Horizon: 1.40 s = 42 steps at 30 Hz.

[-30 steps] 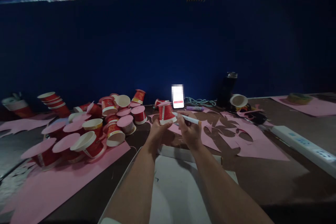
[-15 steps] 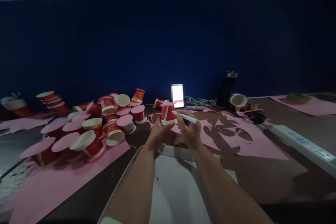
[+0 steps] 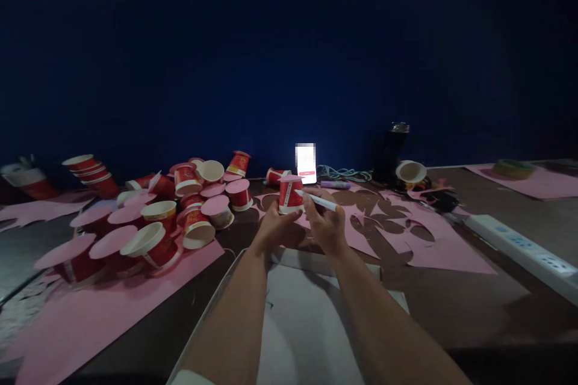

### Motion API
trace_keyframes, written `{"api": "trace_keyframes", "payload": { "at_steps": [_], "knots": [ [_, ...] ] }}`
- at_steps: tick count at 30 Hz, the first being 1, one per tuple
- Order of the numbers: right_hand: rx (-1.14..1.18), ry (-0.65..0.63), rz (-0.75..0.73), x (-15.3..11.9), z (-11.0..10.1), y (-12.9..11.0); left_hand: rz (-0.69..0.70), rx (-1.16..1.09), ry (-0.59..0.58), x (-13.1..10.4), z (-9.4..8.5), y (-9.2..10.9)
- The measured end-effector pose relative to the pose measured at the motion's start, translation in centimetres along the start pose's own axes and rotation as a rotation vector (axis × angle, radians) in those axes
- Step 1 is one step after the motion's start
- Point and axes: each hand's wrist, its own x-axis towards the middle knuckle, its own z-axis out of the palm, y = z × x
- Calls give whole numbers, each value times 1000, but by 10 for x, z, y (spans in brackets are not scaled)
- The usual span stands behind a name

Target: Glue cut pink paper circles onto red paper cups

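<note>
In the head view, my left hand is closed around the lower part of a red paper cup. The cup is upside down, its white rim low and a pink paper disc on its upper end. My right hand grips a white pen with an orange end. The pen's tip points left at the cup's side; whether it touches, I cannot tell. Behind the cup stands a lit phone, partly blurred out. Below my forearms lies a white board or box lid.
Several red paper cups, many with pink discs, crowd the left side on pink paper. Cut pink sheets lie to the right, near a power strip. A dark bottle and a tipped cup stand behind.
Almost nothing differs. The cup and both hands keep their hold and sit nearly where they were; the whole view has shifted very slightly.
</note>
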Motion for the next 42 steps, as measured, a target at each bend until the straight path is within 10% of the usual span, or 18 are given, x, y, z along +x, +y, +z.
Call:
{"api": "trace_keyframes", "payload": {
  "at_steps": [42],
  "knots": [
    [-22, 28, 17, -1, 3, -5, -106, -260, -30, 1, 2, -1]
  ]
}}
